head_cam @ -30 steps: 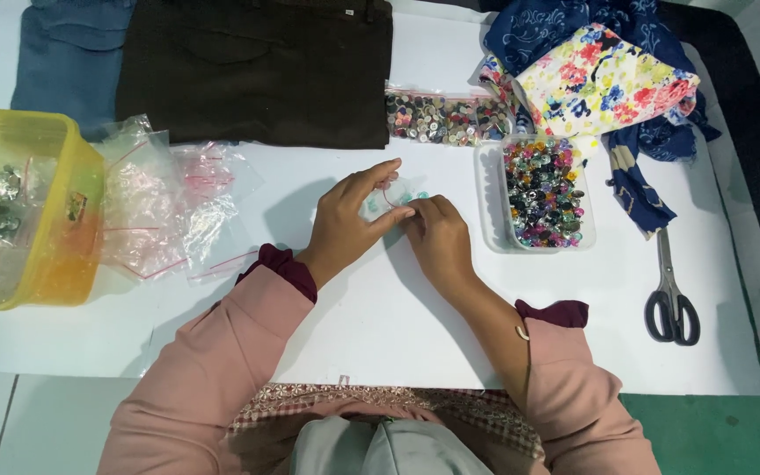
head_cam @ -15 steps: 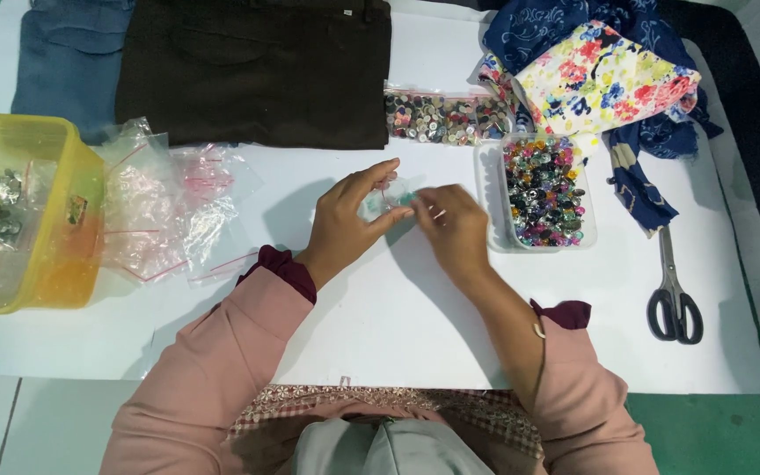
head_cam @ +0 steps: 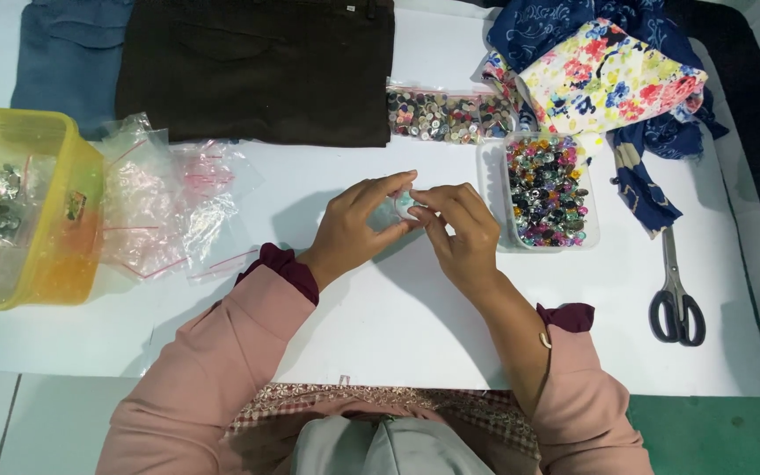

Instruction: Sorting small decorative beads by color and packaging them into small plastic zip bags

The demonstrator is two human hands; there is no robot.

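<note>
We are pinching a small clear bag between left hand and right hand, fingertips together, beside the bead tray.

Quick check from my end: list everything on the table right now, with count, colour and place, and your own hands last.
table: one, white, under everything
small bag: one, clear, pinched between both hands at centre
tray: one, clear, full of mixed-colour buttons, just right of the hands
button bag: one, clear, grey and brown buttons, behind the hands
empty bags: a loose pile, clear with pink strips, left of centre
bin: one, yellow, far left, silver pieces inside
trousers: one, dark brown, back centre
jeans: one, blue, back left
cloth: a heap, navy and floral, back right
scissors: one, black handles, right edge
left hand: on the small bag
right hand: on the small bag
</note>
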